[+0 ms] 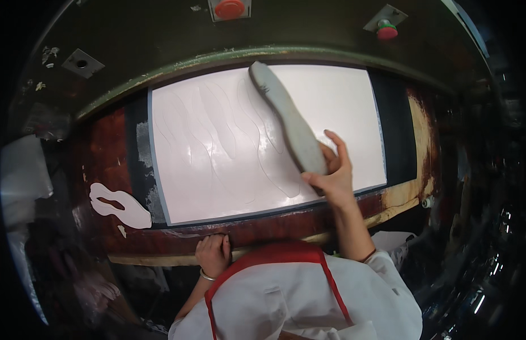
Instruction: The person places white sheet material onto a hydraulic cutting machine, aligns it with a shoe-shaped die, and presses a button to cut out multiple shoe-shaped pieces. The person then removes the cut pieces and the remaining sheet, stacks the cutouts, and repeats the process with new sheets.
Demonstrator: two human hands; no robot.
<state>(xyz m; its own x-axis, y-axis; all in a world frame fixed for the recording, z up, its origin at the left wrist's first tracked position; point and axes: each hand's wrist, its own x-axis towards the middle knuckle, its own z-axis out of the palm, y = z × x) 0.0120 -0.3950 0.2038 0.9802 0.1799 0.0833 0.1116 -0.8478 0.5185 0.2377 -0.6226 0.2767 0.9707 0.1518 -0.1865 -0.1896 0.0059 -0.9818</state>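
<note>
White apron nearest, the right hand grips the grey block by its near end, best kept level over the white sheet, while the left hand curls closed, apparently empty.

On my feed, I have the right fingers gripping the near end of a grey, curved block. Beneath them lies a white sheet. The left fingers rest curled at the worktop edge; a white cutout lies leftward.
</note>
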